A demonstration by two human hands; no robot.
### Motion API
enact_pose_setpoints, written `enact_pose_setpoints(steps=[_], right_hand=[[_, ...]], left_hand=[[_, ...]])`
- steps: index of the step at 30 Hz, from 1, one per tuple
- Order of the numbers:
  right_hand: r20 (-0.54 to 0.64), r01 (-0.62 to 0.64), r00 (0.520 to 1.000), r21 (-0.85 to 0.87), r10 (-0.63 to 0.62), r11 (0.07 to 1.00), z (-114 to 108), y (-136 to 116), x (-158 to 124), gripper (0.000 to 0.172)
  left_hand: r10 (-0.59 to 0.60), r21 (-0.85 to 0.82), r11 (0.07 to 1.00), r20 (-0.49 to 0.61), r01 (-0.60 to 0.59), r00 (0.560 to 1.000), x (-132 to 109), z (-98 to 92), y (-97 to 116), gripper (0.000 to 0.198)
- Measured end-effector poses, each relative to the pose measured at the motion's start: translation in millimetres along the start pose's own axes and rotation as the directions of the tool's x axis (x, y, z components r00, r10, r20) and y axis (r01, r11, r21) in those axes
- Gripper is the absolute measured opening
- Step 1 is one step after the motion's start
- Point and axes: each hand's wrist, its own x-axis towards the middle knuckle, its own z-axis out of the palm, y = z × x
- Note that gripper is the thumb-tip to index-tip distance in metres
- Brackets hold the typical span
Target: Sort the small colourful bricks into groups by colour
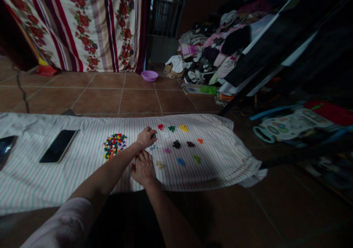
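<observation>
My left hand (146, 137) reaches over the striped cloth, its fingers closed in a pinch at a small dark grey-green cluster (153, 135). Whether a piece sits between the fingertips is too small to make out. Just below it, my right hand (143, 167) lies palm down with fingers stretched out, holding nothing visible. To the left is a mixed pile of tiny coloured pieces (114, 145). Right of my hands lie small single-colour groups, among them red (160, 127), green (171, 128), yellow (184, 128), black (176, 144), blue (181, 162) and beige pieces (159, 164).
A phone (59, 146) rests on the cloth (88, 170) at left, with a second dark device (6, 148) at the edge. Beyond are a tiled floor, a purple basin (149, 75), a floral curtain (79, 27) and heaped clothes (215, 49).
</observation>
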Motion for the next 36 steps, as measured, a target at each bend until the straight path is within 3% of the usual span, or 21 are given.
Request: enact_pose_setpoints(steps=[5, 8, 11, 15, 18, 20, 23, 29, 33, 36], right_hand=[[-0.039, 0.017, 0.999, 0.028, -0.016, 0.999, 2, 2, -1, 0.033], [-0.046, 0.015, 0.999, 0.039, -0.013, 0.999, 1, 1, -1, 0.035], [-0.043, 0.029, 0.999, 0.045, -0.027, 0.999, 0, 1, 0, 0.035], [-0.054, 0.048, 0.998, 0.064, -0.045, 0.997, 1, 2, 1, 0.035], [-0.072, 0.055, 0.996, 0.062, -0.051, 0.997, 4, 4, 1, 0.037], [-0.089, 0.071, 0.994, 0.056, -0.065, 0.996, 6, 5, 1, 0.037], [-0.122, 0.096, 0.988, 0.046, -0.090, 0.994, 10, 8, 1, 0.036], [-0.147, 0.117, 0.983, 0.015, -0.114, 0.993, 11, 9, 1, 0.035], [-0.139, 0.129, 0.982, 0.002, -0.128, 0.992, 9, 9, 3, 0.034], [-0.137, 0.138, 0.981, -0.004, -0.137, 0.990, 8, 9, 3, 0.034]], left_hand=[[-0.048, -0.100, 0.994, -0.130, 0.035, 0.990, -9, -5.5, -6, 0.030], [-0.120, -0.156, 0.984, -0.218, 0.087, 0.968, -27, -16.6, -16, 0.026], [-0.184, -0.206, 0.970, -0.288, 0.127, 0.940, -62, -30.9, -28, 0.024], [-0.240, -0.257, 0.954, -0.344, 0.155, 0.908, -127, -43.9, -42, 0.022], [-0.336, -0.351, 0.916, -0.405, 0.195, 0.850, -173, -46.2, -50, 0.023], [-0.374, -0.330, 0.912, -0.428, 0.244, 0.823, -197, -46.3, -55, 0.024], [-0.379, -0.242, 0.923, -0.438, 0.299, 0.815, -222, -46.5, -62, 0.027], [-0.331, -0.073, 0.940, -0.429, 0.333, 0.840, -239, -46.0, -70, 0.030], [-0.313, 0.046, 0.935, -0.367, 0.353, 0.876, -238, -48.2, -64, 0.032], [-0.351, 0.089, 0.912, -0.337, 0.401, 0.874, -234, -50.4, -59, 0.032]])
